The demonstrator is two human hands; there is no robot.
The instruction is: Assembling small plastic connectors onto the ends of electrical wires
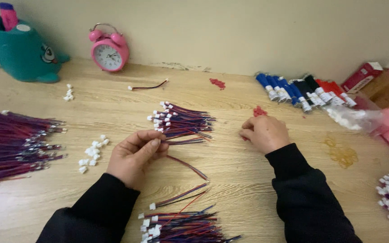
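Red-blue wire (187,166) pinched in left hand (133,155), long axis slanting down-right toward near bundle (181,225). Right hand (264,132) curled, knuckles down, on red pieces (260,111); grip unclear.

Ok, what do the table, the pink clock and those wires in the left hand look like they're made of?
Table: pale wood-grain surface, probably laminate, matte with printed-looking streaks. Clock: glossy pink casing, painted metal or plastic, I cannot tell which; white face. Wires pinched in the left hand: thin red and dark strands with a smooth plastic-looking sheath; similar wires in the bundle beyond end in small white plugs, likely plastic.
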